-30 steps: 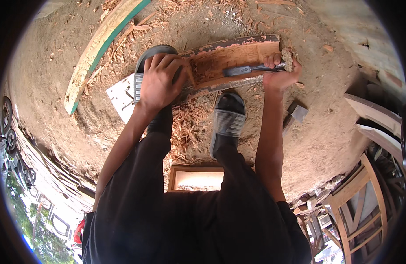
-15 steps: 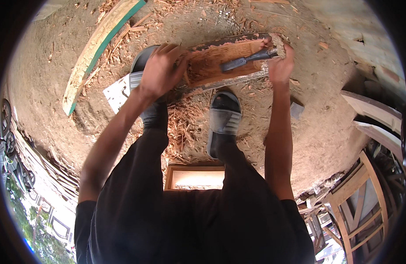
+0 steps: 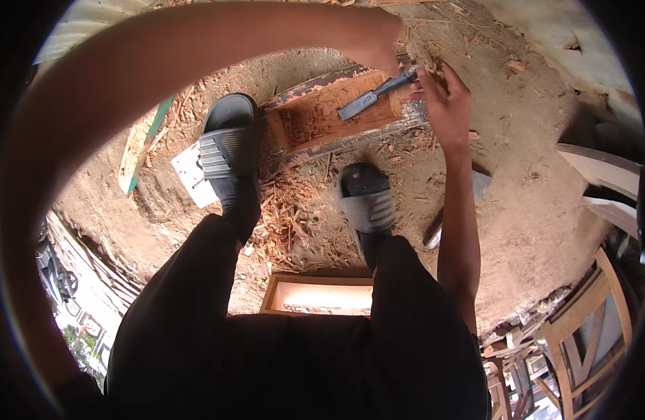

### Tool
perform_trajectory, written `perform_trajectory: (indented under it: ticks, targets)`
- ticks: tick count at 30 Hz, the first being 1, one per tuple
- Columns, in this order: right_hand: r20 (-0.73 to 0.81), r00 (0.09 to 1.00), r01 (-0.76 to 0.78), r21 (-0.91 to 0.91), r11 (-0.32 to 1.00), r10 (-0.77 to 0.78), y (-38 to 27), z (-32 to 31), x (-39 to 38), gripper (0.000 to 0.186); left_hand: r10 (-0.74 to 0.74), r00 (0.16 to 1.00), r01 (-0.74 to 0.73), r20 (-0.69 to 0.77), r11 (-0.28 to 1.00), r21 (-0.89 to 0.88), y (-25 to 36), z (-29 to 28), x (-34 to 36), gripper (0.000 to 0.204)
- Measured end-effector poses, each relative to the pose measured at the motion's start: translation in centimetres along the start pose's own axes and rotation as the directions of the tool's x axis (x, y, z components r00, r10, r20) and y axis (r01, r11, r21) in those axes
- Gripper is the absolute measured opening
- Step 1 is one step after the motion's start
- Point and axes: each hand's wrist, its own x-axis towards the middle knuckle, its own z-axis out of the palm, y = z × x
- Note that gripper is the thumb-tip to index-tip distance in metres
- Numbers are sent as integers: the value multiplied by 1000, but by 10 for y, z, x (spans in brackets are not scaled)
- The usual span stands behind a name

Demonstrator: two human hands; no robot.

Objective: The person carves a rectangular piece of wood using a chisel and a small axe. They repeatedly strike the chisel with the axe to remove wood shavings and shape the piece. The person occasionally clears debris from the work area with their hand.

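Left arm swung in a wide arc across the far side, left hand [image 3: 378, 42] blurred near the chisel's handle; can't tell its grip. Right arm reaches far, wrist bent, right hand [image 3: 450, 108] with fingers closed round the handle end. Chisel [image 3: 361, 105] slants over the hollowed wooden block [image 3: 310, 89]. Block's recess holds wood chips [image 3: 301, 126]. Shallow wooden box [image 3: 322, 280] near, between the legs.

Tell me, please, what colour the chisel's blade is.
The blade is dark grey, best seen in the head view.
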Motion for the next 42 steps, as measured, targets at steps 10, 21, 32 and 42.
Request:
perform_trajectory:
  ticks: [10,21,32,42]
  targets:
    - [84,996,-1,54,999,-4,9,-21,-6,38,-4,972,-150,-234,756,-637,7,91,51,49]
    - [-354,929,-165,-142,976,106,-14,-78,-66,50,-44,947,-171,-318,769,-616,25,117,44,39]
    - [-549,689,-713,-402,574,472,115,-102,-212,75,-3,930,-251,-367,724,-642,15,124,48,34]
    - [-355,638,-767,-208,608,684,156,-139,-203,52,5,909,-313,-416,668,-675,28,125,35,32]
